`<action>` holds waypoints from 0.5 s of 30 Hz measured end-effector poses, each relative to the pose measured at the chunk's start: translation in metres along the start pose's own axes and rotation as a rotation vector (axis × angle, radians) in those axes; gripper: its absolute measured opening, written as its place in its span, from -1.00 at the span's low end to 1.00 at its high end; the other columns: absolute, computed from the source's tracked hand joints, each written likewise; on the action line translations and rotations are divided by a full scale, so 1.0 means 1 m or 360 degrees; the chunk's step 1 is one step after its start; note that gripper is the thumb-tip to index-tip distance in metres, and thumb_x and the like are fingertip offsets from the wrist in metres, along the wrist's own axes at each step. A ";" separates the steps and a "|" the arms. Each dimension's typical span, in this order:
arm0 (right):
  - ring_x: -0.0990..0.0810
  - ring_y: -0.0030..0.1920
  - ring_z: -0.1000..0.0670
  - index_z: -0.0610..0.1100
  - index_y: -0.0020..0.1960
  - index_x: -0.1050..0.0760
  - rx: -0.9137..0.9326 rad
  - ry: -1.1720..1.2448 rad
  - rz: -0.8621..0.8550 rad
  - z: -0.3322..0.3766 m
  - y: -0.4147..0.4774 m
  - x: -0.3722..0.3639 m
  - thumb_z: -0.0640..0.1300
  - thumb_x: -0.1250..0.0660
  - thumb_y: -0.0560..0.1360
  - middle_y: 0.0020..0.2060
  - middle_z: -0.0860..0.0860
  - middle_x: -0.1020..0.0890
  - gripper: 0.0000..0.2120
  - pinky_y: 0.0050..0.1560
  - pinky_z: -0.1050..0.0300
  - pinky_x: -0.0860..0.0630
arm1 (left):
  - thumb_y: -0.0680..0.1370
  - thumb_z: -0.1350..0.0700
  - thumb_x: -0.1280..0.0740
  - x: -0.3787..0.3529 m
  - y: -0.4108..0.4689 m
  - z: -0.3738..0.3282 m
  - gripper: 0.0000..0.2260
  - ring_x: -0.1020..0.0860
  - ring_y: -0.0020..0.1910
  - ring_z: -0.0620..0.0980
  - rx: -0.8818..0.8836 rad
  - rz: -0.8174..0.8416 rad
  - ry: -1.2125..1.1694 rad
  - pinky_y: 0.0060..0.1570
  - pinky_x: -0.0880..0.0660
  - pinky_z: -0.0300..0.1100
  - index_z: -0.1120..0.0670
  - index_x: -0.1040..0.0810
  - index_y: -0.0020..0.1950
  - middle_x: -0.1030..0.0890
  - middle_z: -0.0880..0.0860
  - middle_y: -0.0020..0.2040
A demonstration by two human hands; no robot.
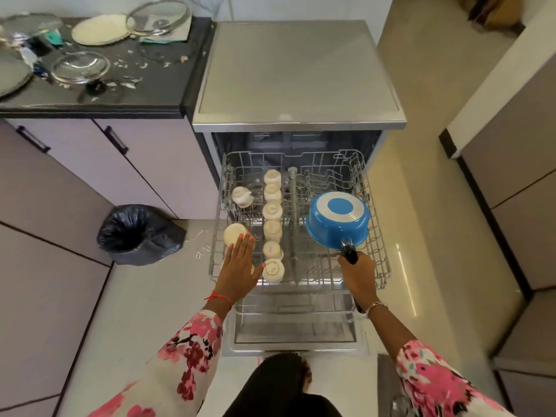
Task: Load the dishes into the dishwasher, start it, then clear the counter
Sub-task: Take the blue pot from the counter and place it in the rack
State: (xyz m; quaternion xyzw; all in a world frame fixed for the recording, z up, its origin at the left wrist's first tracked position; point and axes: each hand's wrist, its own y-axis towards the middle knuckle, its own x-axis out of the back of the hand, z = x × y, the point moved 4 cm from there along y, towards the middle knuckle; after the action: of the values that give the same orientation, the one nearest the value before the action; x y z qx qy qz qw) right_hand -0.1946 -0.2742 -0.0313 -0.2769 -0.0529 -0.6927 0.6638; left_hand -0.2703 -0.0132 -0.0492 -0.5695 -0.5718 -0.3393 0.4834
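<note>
The blue saucepan [337, 221] hangs upside down over the right half of the pulled-out upper rack [377, 236], its pale base with a blue disc in the middle facing up at me. My right hand [358, 273] has its grip wrapped tight around the pan's black handle [349, 252], which points back toward me.

My left hand [240, 264] lies flat with the fingers spread, its grip loose and holding nothing that I can see, the fingertips resting on a cream bowl [235, 234] turned over at the rack's left edge. Just right of it, a row of cream cups [273, 224] stands mouth-down, running from the back of the rack to the front. Another cream piece [241, 196] sits alone at the back left; I cannot tell what it is.

Below the rack, the dishwasher door [293, 329] lies open. On the dark table [90, 108] to the left are glass lids [158, 17], a white plate [100, 29] and scattered scraps. A bin lined with a black bag [140, 233] stands on the floor by the cabinets.
</note>
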 end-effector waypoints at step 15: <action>-0.40 -0.38 0.04 -0.21 -0.06 -0.40 -0.0111 -0.0028 0.0004 0.003 0.112 -0.058 -0.31 -0.29 0.49 -0.35 -0.01 -0.46 -0.92 -0.42 0.27 -0.29 | 0.64 -0.01 -0.09 -0.004 0.143 0.053 -0.42 0.14 0.55 0.09 -0.0022 0.0114 0.0048 0.49 0.21 -0.06 0.19 0.07 0.55 0.10 0.16 0.56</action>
State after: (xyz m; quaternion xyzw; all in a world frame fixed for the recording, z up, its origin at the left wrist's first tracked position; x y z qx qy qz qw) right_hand -0.0893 -0.2342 -0.0880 -0.3062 -0.0341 -0.6908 0.6541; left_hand -0.1392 0.0525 -0.0918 -0.5876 -0.5413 -0.3344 0.4999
